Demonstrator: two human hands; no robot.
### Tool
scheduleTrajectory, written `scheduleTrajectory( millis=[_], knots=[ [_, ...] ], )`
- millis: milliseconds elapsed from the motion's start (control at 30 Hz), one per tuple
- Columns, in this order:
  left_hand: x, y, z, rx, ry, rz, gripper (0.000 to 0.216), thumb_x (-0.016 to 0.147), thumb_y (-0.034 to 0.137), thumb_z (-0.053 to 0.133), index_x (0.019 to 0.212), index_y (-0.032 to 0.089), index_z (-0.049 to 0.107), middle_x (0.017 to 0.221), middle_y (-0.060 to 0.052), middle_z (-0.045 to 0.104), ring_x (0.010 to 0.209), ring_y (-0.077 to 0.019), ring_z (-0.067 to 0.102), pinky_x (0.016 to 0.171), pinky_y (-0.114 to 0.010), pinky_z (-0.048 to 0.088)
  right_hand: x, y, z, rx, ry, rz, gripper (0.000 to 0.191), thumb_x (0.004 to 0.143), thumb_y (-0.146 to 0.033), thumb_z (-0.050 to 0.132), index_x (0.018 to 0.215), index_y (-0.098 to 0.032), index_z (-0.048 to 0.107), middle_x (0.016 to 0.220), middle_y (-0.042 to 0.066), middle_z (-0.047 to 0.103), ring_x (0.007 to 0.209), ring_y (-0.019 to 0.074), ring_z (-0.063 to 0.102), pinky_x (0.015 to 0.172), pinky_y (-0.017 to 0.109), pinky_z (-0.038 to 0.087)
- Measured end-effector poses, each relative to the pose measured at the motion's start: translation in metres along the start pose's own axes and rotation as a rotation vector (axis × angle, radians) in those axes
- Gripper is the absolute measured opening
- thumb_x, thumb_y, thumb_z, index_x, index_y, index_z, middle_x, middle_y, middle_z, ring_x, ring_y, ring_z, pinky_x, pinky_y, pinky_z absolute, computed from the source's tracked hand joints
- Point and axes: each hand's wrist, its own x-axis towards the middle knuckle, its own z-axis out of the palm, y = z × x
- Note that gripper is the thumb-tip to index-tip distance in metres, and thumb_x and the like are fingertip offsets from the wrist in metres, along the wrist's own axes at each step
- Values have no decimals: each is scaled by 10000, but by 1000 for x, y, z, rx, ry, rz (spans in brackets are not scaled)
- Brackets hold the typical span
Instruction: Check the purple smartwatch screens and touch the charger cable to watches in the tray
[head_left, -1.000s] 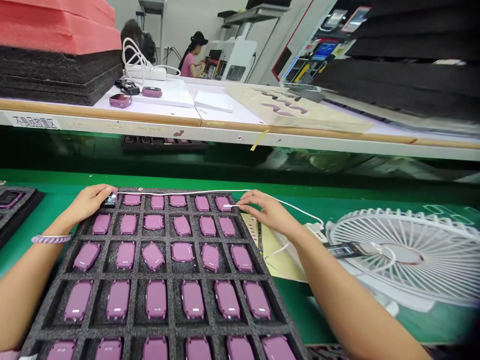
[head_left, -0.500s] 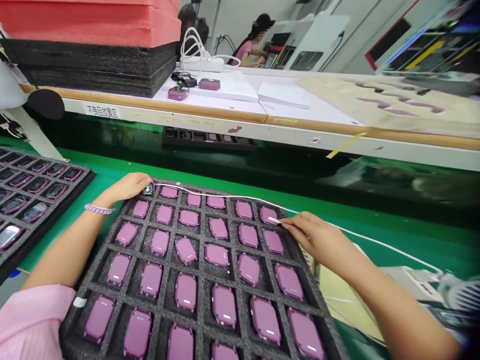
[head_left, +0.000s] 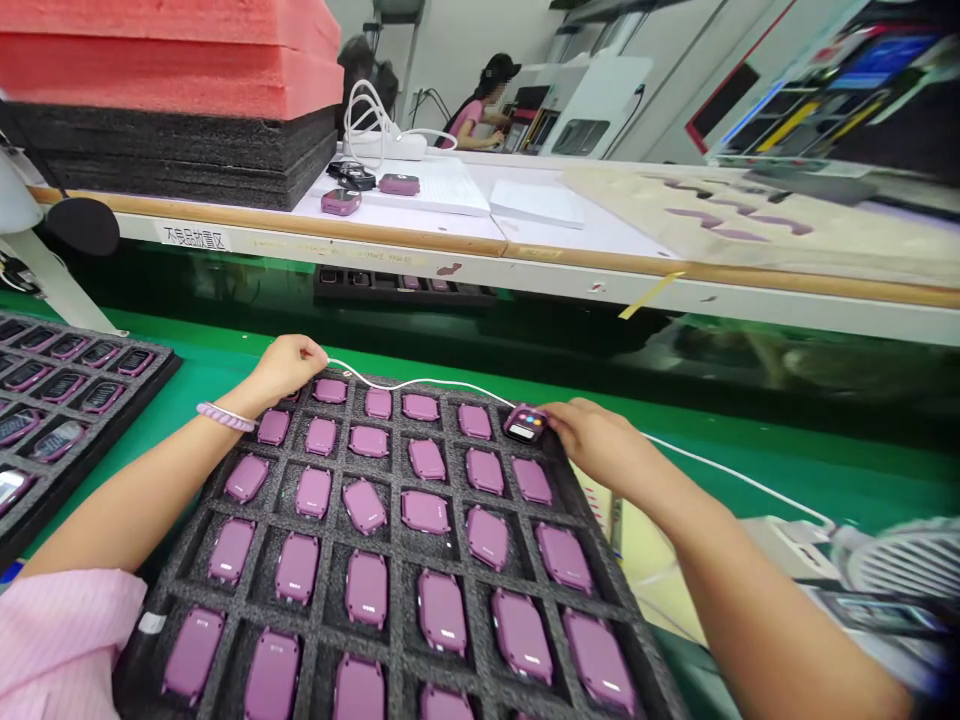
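Observation:
My left hand is above the far left corner of a black foam tray, its fingers pinching a white cable. At the far right corner, my right hand grips the edge of a purple smartwatch case. Its lit screen faces up, with coloured icons and a white box. Purple watch cases lie in the tray's compartments, most with their backs up. The cable runs along the tray's far edge, passes behind the right hand and goes on to the right.
Another foam tray of watches is on the left. A shelf crosses behind, bearing stacked red and black foam, papers and two watch cases. A grey-white device stands at right. A person sits far back.
My right hand now holds a watch screen-up where it held a white stick-like piece. My left hand has moved off the lit watch at the corner and pinches the cable. The view has shifted slightly.

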Motion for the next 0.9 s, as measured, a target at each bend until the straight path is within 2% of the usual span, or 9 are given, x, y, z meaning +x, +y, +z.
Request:
scheduleTrajectory(
  millis=[67,167,300,367,533,600,700,800,900],
  knots=[
    [-5,9,11,75,-40,36,142,820,205,555,817,178,694,955,-64,745,880,-224,680,765,-291,494,2,-3,3,-24,38,20,339,941,-171,415,1079,-172,725,1024,144,683,965,354,673,915,516,527],
    [-13,17,20,191,-74,106,145,857,194,548,822,185,689,937,-71,742,914,-251,673,814,-318,476,2,-6,4,-45,132,13,292,943,-198,429,1032,-198,707,1029,111,696,954,344,665,1044,668,370],
    [-15,19,22,301,-118,141,113,900,244,569,853,191,657,880,-58,732,856,-247,671,782,-319,459,-2,-4,1,33,112,-133,277,948,-206,447,1020,-162,711,981,129,697,933,317,656,945,512,483],
    [-13,19,21,342,-136,126,98,904,263,582,873,196,647,859,-44,727,835,-242,671,754,-317,454,-4,-3,-2,45,85,-156,286,968,-204,454,1067,-157,719,1009,133,692,970,310,644,909,462,494],
    [-8,25,17,450,-180,136,58,859,273,645,875,220,662,1025,-41,711,1022,-267,644,841,-342,461,-3,-8,-5,-44,49,-66,274,987,-165,483,1059,-206,744,1016,111,681,1044,313,607,1033,553,380],
    [-9,29,14,564,-210,216,42,836,250,665,861,216,661,1065,-55,693,1084,-298,613,858,-356,459,-2,-12,-7,-78,42,-56,283,991,-159,480,1066,-214,748,996,107,676,1040,313,598,1067,610,315],
    [-14,36,13,790,-245,377,71,851,163,601,903,182,645,1017,-104,686,1003,-310,635,782,-357,452,0,-20,-11,-175,15,-49,291,998,-153,465,1036,-211,747,970,97,676,1024,301,589,1092,644,240],
    [-18,39,15,867,-254,485,172,866,82,494,941,152,633,963,-138,690,898,-290,660,750,-358,435,0,-28,-17,-237,4,-27,275,986,-144,475,932,-183,741,943,90,687,975,290,604,1075,611,270],
    [-18,34,9,823,-219,552,208,871,67,440,929,148,622,833,-129,684,843,-281,660,814,-377,437,-3,-34,-23,-247,38,-17,288,976,-141,452,925,-178,733,981,89,697,974,290,626,983,501,378]
  ],
)
